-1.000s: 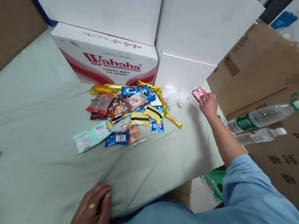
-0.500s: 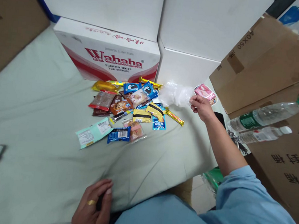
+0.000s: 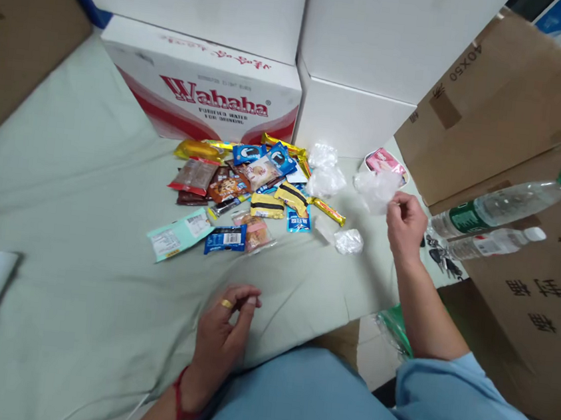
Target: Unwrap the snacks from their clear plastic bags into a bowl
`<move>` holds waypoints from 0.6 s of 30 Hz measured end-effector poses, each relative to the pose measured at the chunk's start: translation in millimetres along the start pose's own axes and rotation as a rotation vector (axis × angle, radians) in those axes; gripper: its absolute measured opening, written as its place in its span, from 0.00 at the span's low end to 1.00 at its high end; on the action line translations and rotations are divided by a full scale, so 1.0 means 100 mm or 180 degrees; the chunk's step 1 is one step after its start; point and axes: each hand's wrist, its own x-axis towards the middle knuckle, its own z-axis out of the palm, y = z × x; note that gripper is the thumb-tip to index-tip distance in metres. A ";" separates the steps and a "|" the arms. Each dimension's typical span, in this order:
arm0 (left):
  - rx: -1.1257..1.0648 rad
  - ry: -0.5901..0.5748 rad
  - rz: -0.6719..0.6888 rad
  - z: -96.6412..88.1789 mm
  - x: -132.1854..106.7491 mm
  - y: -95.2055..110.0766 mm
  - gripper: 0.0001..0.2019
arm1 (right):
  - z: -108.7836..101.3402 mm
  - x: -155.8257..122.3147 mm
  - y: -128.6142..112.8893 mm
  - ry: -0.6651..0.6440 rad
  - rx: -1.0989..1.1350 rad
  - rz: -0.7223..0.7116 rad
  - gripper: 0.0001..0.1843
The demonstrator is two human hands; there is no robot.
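My right hand [image 3: 406,224] pinches a thin, clear plastic bag [image 3: 381,191] over the right part of the cloth. Close by lie several crumpled clear bags, one a bunched bag [image 3: 349,241] near the front and another a puffed bag [image 3: 327,181] against the snack pile. My left hand [image 3: 225,324], wearing a ring and a red cord, hovers near the front edge with fingers curled together and nothing visible in them. Ahead of it lie a blue packet [image 3: 225,239], a mint-green packet [image 3: 180,234] and a wrapped round biscuit [image 3: 254,231].
Behind the snacks stands a Wahaha water carton [image 3: 206,105] beside white boxes [image 3: 353,117]. A tub with pink packets [image 3: 387,162] sits at the back right. Near the right edge are keys [image 3: 443,259], a large bottle [image 3: 506,206] and a smaller bottle [image 3: 495,244].
My right hand has moved right and nearer with one bag, drawing it from the bunch. Other bags now lie separately on the cloth. My left hand has moved forward and right.
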 end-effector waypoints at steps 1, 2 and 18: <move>0.0050 -0.0015 0.0054 0.01 0.00 -0.02 0.10 | -0.09 -0.09 -0.03 0.0166 -0.0183 -0.0141 0.05; 0.0099 -0.0018 0.0088 0.01 -0.01 -0.05 0.10 | -0.16 -0.20 -0.05 0.0238 -0.0366 -0.0295 0.03; 0.1643 -0.0244 0.1364 0.73 0.65 0.23 0.14 | 0.17 -0.93 0.16 -0.2320 -0.1393 -0.0426 0.27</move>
